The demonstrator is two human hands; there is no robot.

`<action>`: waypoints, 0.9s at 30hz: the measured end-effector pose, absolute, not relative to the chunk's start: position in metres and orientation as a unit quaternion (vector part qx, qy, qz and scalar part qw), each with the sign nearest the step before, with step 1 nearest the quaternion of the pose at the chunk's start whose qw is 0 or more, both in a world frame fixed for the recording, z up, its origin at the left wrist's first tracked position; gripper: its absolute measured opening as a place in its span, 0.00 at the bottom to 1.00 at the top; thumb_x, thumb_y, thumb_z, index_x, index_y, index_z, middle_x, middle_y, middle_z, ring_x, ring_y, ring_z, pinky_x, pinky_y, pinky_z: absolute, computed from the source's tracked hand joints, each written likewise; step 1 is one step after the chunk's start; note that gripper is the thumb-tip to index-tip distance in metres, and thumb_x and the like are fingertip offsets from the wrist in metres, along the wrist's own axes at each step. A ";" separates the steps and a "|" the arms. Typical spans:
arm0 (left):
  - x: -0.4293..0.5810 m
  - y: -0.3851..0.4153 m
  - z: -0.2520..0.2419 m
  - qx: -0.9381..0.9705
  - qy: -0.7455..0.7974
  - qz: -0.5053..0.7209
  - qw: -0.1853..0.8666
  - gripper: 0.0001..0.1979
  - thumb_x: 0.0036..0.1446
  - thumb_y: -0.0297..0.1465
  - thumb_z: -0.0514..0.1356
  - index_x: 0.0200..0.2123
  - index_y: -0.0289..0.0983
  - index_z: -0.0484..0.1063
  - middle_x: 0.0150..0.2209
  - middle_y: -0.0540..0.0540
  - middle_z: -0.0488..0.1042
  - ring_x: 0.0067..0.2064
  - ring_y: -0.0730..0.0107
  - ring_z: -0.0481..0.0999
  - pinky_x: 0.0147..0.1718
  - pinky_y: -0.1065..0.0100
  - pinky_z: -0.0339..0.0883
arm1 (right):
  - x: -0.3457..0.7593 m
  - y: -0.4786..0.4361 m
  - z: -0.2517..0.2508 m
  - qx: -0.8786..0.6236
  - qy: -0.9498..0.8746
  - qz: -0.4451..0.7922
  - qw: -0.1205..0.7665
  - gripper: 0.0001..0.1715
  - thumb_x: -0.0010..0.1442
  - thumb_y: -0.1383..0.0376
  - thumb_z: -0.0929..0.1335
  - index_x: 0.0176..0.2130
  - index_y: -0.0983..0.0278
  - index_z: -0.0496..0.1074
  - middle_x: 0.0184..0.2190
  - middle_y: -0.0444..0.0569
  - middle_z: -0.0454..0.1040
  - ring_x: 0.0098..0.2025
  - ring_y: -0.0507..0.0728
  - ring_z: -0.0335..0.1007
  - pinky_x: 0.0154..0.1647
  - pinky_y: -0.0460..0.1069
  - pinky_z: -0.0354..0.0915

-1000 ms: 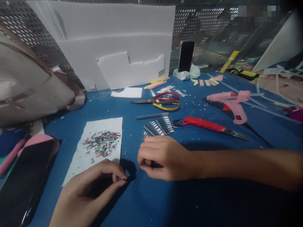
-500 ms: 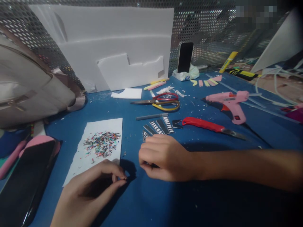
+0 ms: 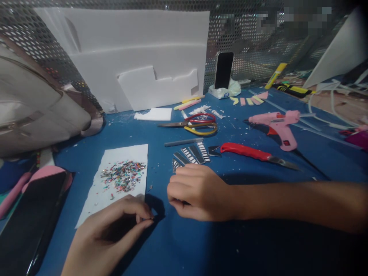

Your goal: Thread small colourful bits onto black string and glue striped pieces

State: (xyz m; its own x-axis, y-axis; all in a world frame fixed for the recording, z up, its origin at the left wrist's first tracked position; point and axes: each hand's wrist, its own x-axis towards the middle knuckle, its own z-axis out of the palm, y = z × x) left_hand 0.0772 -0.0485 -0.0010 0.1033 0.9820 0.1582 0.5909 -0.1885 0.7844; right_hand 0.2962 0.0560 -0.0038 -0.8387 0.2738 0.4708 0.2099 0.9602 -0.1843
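My left hand (image 3: 115,226) rests on the blue table (image 3: 201,245) at the near corner of a white paper sheet (image 3: 115,191), thumb and forefinger pinched on something too small to name. A heap of coloured glitter bits (image 3: 123,175) lies on that sheet. My right hand (image 3: 198,191) lies curled on the table just to the right, fingers closed over a small dark piece that barely shows. Several black-and-white striped strips (image 3: 192,153) lie just beyond its knuckles.
Scissors (image 3: 195,123), a grey stick (image 3: 184,142), a red-handled knife (image 3: 255,154) and a pink glue gun (image 3: 276,124) lie farther back. A standing phone (image 3: 223,70) and white foam boards (image 3: 138,57) are at the rear. A bag (image 3: 37,103) and dark tablet (image 3: 28,222) sit left.
Both hands stay almost still. The right hand's fingers have curled slightly tighter over the small dark piece.
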 end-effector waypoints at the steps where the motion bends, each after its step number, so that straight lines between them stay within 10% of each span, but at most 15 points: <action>1: 0.077 -0.048 0.000 0.689 0.571 0.347 0.280 0.04 0.54 0.29 0.64 0.31 0.45 0.73 0.29 0.57 0.78 0.31 0.76 0.78 0.33 0.81 0.71 | 0.296 0.056 -0.004 -0.127 -0.957 0.061 0.253 0.09 0.62 0.69 0.61 0.30 0.64 0.65 0.26 0.42 0.67 0.30 0.52 0.54 0.32 0.49 0.51; 27: 0.086 -0.048 0.005 0.642 0.611 0.358 0.295 0.02 0.52 0.32 0.64 0.28 0.43 0.74 0.27 0.53 0.77 0.28 0.71 0.77 0.31 0.74 0.72 | 0.296 0.055 -0.007 -0.120 -0.962 0.025 0.245 0.07 0.62 0.67 0.62 0.31 0.63 0.65 0.27 0.42 0.65 0.30 0.53 0.52 0.31 0.50 0.48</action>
State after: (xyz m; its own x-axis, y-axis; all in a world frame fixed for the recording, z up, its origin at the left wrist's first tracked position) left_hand 0.0856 -0.0484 0.0049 -0.0023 0.9952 0.0981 0.5727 -0.0791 0.8160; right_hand 0.2963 0.0554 -0.0074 -0.8507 0.2441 0.4655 0.2192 0.9697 -0.1078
